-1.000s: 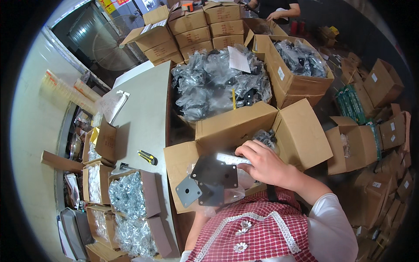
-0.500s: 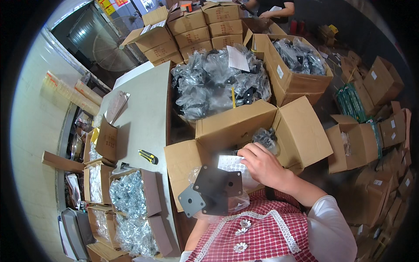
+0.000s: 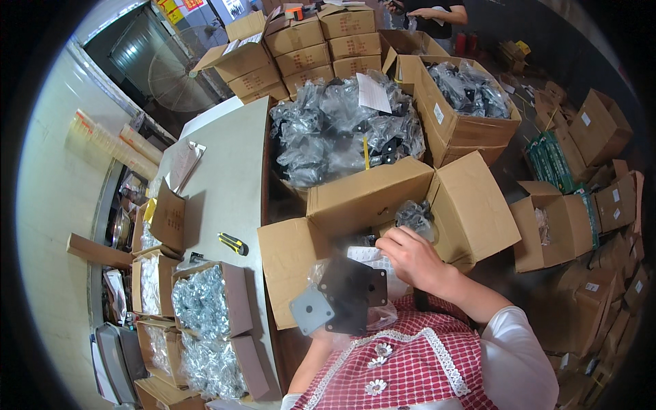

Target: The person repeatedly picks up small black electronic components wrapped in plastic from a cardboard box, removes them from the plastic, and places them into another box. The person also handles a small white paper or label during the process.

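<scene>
Several flat metal plates with holes, mostly black, are fanned out in front of my apron, with clear plastic film around them. One of them, a lighter grey plate, sticks out on the left. My left hand grips the plates from below, its fingers mostly hidden behind them. To the right, my right hand is closed in a pinch on a white sheet of stickers. Behind both hands stands an open cardboard box; a bagged dark part lies inside it.
A large carton of bagged black parts stands beyond the open box. On the grey table at left lie a yellow-black box cutter and boxes of bagged hardware. Stacked cartons and another person's arm are at the back.
The plates have turned and shifted slightly, so the grey one sits further right and my left hand shows more. My right hand and the sheet have moved a little to the right.
</scene>
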A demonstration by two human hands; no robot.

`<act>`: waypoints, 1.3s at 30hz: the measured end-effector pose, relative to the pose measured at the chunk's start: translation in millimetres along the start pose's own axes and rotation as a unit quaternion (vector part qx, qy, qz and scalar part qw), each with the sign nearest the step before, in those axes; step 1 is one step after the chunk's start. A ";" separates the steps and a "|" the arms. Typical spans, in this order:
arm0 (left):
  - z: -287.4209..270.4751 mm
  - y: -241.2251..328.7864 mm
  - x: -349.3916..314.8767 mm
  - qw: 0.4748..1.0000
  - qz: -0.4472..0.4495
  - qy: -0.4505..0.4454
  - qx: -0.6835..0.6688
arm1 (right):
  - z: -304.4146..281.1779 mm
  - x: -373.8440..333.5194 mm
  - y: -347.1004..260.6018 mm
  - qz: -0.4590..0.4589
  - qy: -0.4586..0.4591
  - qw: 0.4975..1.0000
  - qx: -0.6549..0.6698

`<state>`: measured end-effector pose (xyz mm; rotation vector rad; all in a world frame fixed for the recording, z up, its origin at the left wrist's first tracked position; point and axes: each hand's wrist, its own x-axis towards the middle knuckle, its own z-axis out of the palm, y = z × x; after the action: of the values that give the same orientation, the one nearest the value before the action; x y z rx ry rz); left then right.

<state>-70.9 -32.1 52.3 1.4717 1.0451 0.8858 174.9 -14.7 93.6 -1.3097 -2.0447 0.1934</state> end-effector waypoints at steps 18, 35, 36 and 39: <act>-6.2 21.6 5.8 0.997 -0.028 -0.062 0.030 | -60.2 36.6 -16.9 0.099 -0.086 0.915 0.381; -7.6 18.8 15.1 0.959 0.197 -0.012 0.204 | -61.2 42.5 -37.4 0.022 -0.088 0.988 0.129; -8.1 15.6 12.8 0.967 0.169 -0.011 0.190 | -60.6 45.1 -32.2 0.042 -0.093 0.989 0.109; -7.6 11.3 10.0 0.983 0.102 -0.019 0.150 | -54.9 46.8 -21.9 0.103 -0.091 0.982 0.128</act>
<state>-73.0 -20.6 64.5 1.8678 1.0440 0.8658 180.8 1.7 166.9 -1.3784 -1.9513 0.6692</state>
